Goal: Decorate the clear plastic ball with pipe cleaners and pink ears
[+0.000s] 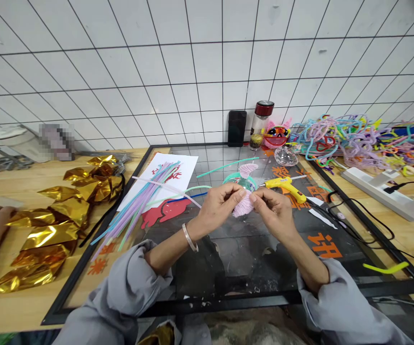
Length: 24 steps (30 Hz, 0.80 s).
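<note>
Left hand (224, 205): is pinching a pink, ribbed, fuzzy piece (243, 206); fingers are hiding one edge.
Right hand (273, 207): is pinching the opposite edge.
Mint-green coiled strands (233, 177): are showing beyond left hand, partly hidden.

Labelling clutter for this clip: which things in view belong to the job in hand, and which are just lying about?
Likely in the job:
pink piece, held by left hand and right hand
pipe cleaner bundle
yellow glue gun

Likely just lying about:
black phone
bottle
gold foil
</note>
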Each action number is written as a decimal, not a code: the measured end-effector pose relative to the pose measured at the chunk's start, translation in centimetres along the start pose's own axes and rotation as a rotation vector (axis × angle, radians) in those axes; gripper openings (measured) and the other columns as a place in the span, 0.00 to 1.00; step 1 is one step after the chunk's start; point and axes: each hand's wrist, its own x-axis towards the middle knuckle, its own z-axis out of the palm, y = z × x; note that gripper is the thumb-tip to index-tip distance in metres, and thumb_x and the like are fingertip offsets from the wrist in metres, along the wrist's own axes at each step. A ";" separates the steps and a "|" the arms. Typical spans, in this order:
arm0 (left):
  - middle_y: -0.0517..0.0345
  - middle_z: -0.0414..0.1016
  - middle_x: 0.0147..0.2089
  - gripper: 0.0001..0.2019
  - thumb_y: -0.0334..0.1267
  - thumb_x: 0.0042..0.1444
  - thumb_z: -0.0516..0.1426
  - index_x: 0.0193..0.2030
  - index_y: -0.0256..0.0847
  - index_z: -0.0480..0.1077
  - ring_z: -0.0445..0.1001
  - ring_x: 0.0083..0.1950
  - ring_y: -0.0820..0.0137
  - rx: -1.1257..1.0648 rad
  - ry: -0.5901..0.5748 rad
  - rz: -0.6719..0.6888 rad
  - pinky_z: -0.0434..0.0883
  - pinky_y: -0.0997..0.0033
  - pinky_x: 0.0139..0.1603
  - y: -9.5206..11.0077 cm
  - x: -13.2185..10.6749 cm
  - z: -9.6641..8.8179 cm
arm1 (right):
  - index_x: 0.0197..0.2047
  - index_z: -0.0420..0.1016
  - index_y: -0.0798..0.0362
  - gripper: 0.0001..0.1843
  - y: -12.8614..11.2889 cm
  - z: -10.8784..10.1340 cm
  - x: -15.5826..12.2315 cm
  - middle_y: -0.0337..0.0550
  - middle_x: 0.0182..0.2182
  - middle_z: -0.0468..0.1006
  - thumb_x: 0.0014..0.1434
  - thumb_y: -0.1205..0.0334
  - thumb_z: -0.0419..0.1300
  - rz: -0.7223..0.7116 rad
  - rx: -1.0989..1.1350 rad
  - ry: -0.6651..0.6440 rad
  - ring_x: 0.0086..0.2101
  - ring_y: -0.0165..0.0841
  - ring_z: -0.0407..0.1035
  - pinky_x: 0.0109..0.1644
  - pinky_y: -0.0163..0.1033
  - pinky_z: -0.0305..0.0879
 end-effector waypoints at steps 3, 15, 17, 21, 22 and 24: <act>0.61 0.70 0.30 0.15 0.48 0.57 0.62 0.38 0.35 0.73 0.67 0.31 0.76 -0.131 -0.103 -0.066 0.65 0.76 0.31 -0.2 0.3 -0.2 | 0.24 0.71 0.53 0.18 0.2 -0.5 0.3 0.36 0.21 0.70 0.63 0.52 0.57 -0.002 0.018 -0.071 0.24 0.29 0.63 0.29 0.35 0.60; 0.65 0.71 0.26 0.22 0.50 0.45 0.70 0.34 0.37 0.67 0.69 0.23 0.79 -0.366 0.219 -0.085 0.68 0.79 0.22 0.5 1.4 -1.3 | 0.36 0.76 0.58 0.20 9.1 -7.8 2.8 0.63 0.35 0.78 0.61 0.48 0.57 0.218 -0.997 0.227 0.39 0.49 0.71 0.44 0.52 0.63; 0.65 0.72 0.27 0.23 0.49 0.43 0.71 0.36 0.38 0.67 0.70 0.24 0.79 -0.414 0.245 -0.092 0.70 0.79 0.23 0.5 1.5 -1.3 | 0.34 0.76 0.59 0.20 9.6 -7.7 2.6 0.67 0.36 0.78 0.60 0.48 0.59 0.232 -1.084 0.173 0.40 0.51 0.70 0.44 0.52 0.63; 0.64 0.73 0.29 0.25 0.46 0.42 0.72 0.42 0.36 0.70 0.70 0.24 0.80 -0.480 0.238 -0.120 0.71 0.79 0.25 0.9 1.4 -1.0 | 0.34 0.76 0.55 0.15 8.3 -7.1 2.6 0.52 0.31 0.78 0.61 0.52 0.56 0.024 -0.830 0.339 0.35 0.41 0.70 0.42 0.46 0.63; 0.64 0.73 0.29 0.25 0.45 0.42 0.72 0.43 0.36 0.70 0.70 0.25 0.80 -0.496 0.232 -0.132 0.71 0.79 0.25 1.0 1.3 -0.9 | 0.34 0.76 0.54 0.14 7.6 -6.7 2.6 0.48 0.30 0.77 0.62 0.53 0.56 -0.042 -0.687 0.364 0.33 0.38 0.69 0.40 0.44 0.64; 0.64 0.72 0.29 0.25 0.45 0.41 0.72 0.43 0.35 0.72 0.70 0.26 0.80 -0.535 0.214 -0.159 0.71 0.80 0.26 1.3 1.2 -0.7 | 0.33 0.76 0.52 0.13 5.8 -5.7 2.3 0.42 0.27 0.75 0.62 0.52 0.59 -0.073 -0.392 0.310 0.28 0.33 0.67 0.35 0.39 0.63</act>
